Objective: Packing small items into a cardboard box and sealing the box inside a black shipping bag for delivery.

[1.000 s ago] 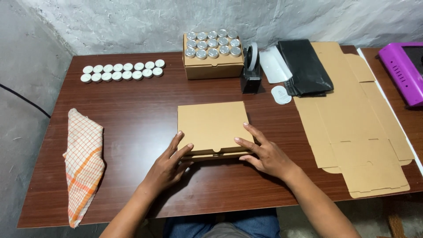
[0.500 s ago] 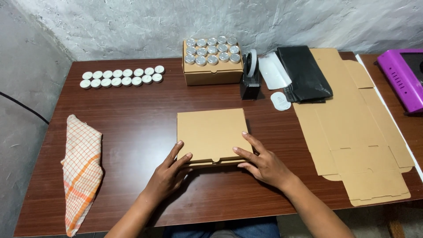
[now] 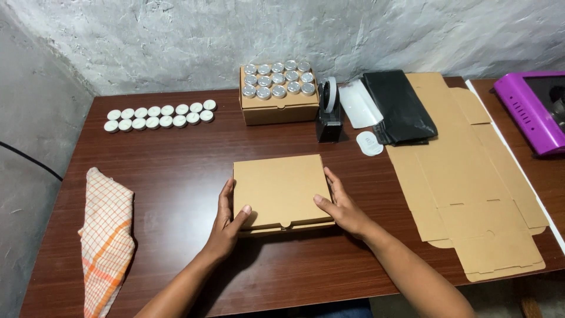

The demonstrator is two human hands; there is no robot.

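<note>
A flat brown cardboard box [image 3: 281, 187] lies closed in the middle of the dark wooden table [image 3: 176, 159]. My left hand [image 3: 226, 222] grips its near left corner, thumb on the lid. My right hand [image 3: 341, 206] holds the box's right side, with the thumb resting on the lid near the front edge. The box lid sits slightly raised at the front.
Behind it stands a second brown box [image 3: 276, 106] topped with several silver tins [image 3: 278, 78]. Two rows of white candles [image 3: 159, 116] lie at the back left. A checked cloth [image 3: 106, 235] lies left; flat cardboard sheets [image 3: 465, 176], black bags [image 3: 400, 106], a tape dispenser [image 3: 329, 112] and a purple device [image 3: 529, 109] sit right.
Both hands shifted from the box's front edge to its two sides. The camera view tilted slightly; the box stays in place.
</note>
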